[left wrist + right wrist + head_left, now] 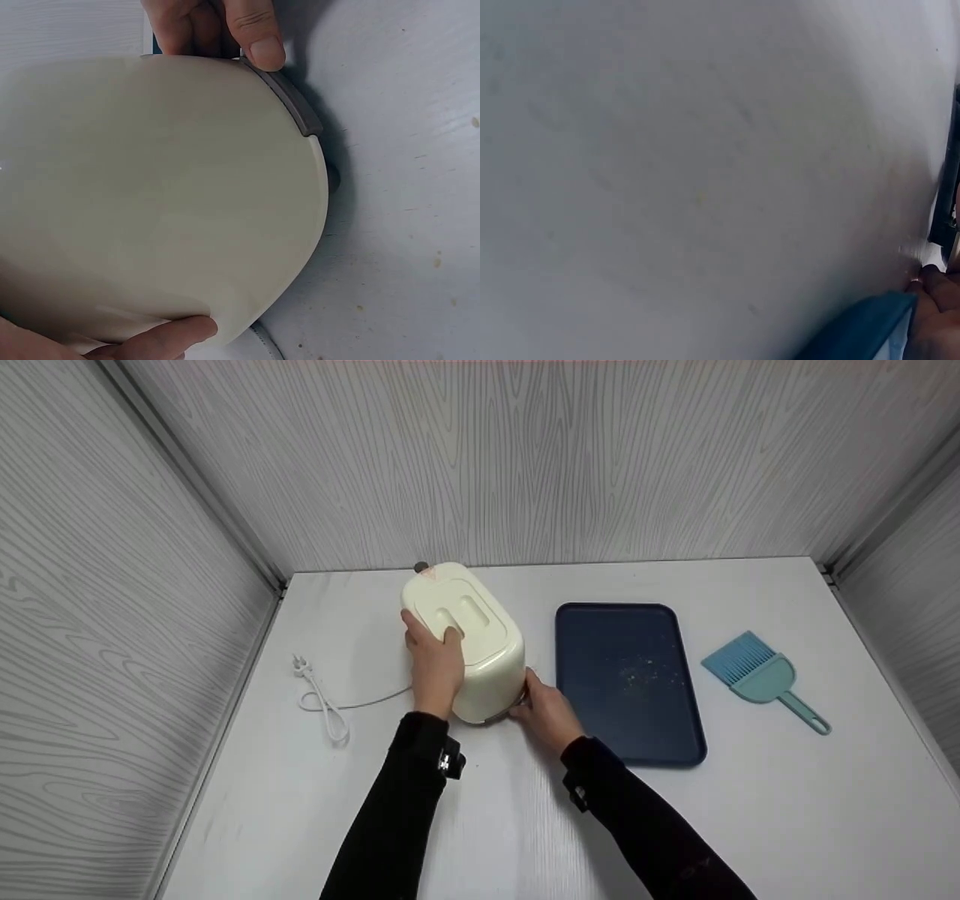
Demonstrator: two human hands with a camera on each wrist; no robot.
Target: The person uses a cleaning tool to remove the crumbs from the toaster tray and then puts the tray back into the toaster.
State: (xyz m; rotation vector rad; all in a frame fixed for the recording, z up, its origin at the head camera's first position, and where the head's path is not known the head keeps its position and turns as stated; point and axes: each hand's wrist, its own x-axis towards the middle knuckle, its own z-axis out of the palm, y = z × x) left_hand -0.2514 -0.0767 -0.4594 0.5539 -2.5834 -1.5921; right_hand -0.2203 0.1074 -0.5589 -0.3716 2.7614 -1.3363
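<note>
A cream toaster (491, 682) with a flat lid (469, 619) stands at an angle, its dark knob (421, 566) at the far end. My left hand (436, 667) grips it from the left, with the thumb on the lid. In the left wrist view, fingers (169, 341) of that hand press the toaster's side. My right hand (551, 716) is low at the near end. Its thumb and curled fingers pinch a grey-brown curved strip (289, 101) along the base, which looks like the crumb tray's front. The right wrist view catches only part of this hand (934, 319).
Right of the toaster lies a navy tray (600, 720) with pale crumbs (641, 671) on it. Farther right is a teal brush (757, 679) with a handle. The toaster's white cord and plug (319, 690) lie to the left. Grey wood-grain panels (525, 465) enclose the white table.
</note>
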